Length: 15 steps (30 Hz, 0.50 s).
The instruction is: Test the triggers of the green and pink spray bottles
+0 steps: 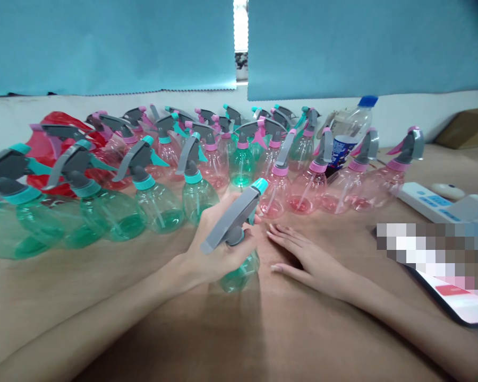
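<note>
My left hand (219,239) is wrapped round the neck of a green spray bottle (239,276), which has a grey trigger head and a turquoise nozzle. Part of its collar is hidden behind my fingers. To the right of that bottle, my right hand (298,254) lies flat on the table (191,339), fingers stretched out and holding nothing. Just beyond my hands stand more spray bottles: a green one (199,199) with a turquoise collar is close to my left hand, and a pink one (274,196) is past my right fingertips.
Rows of green and pink spray bottles spread across the back. A red plastic bag (56,132) lies behind them at left. A clear drink bottle (358,119) with a blue cap stands at back right. A white device (430,204), a phone (454,302) and a cardboard box (466,127) are on the right.
</note>
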Available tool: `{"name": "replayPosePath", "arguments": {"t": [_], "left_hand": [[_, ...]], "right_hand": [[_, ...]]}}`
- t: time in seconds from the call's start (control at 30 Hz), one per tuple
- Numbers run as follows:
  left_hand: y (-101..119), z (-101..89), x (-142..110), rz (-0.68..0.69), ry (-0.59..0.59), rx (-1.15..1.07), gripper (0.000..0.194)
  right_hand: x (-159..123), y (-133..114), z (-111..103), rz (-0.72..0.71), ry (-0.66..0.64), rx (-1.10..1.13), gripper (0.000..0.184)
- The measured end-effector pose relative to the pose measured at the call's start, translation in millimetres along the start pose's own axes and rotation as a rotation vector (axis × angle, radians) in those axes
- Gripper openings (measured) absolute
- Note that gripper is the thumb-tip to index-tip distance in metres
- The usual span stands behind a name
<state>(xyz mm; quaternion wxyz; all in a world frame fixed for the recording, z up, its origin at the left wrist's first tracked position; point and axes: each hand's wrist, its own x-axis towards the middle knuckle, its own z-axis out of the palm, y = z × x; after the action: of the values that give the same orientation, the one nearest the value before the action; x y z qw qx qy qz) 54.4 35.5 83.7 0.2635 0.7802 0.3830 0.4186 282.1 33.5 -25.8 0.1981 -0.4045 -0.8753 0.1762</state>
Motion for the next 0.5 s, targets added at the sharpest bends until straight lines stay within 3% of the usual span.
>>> {"name": "replayPosePath", "arguments": {"t": [0.2,0.5], "left_hand": [[-2.0,0.1,0.5,0.019,0.014,0.036,0.016],[-9.5,-0.7,-1.1,0.077,-0.013,0.063,0.036]], "right_hand": [[0.6,-1.0,-0.4,0.017,-0.014,-0.003,0.068],[0.5,-0.6,0.2,0.034,-0.028,-0.004,0.07]]}}
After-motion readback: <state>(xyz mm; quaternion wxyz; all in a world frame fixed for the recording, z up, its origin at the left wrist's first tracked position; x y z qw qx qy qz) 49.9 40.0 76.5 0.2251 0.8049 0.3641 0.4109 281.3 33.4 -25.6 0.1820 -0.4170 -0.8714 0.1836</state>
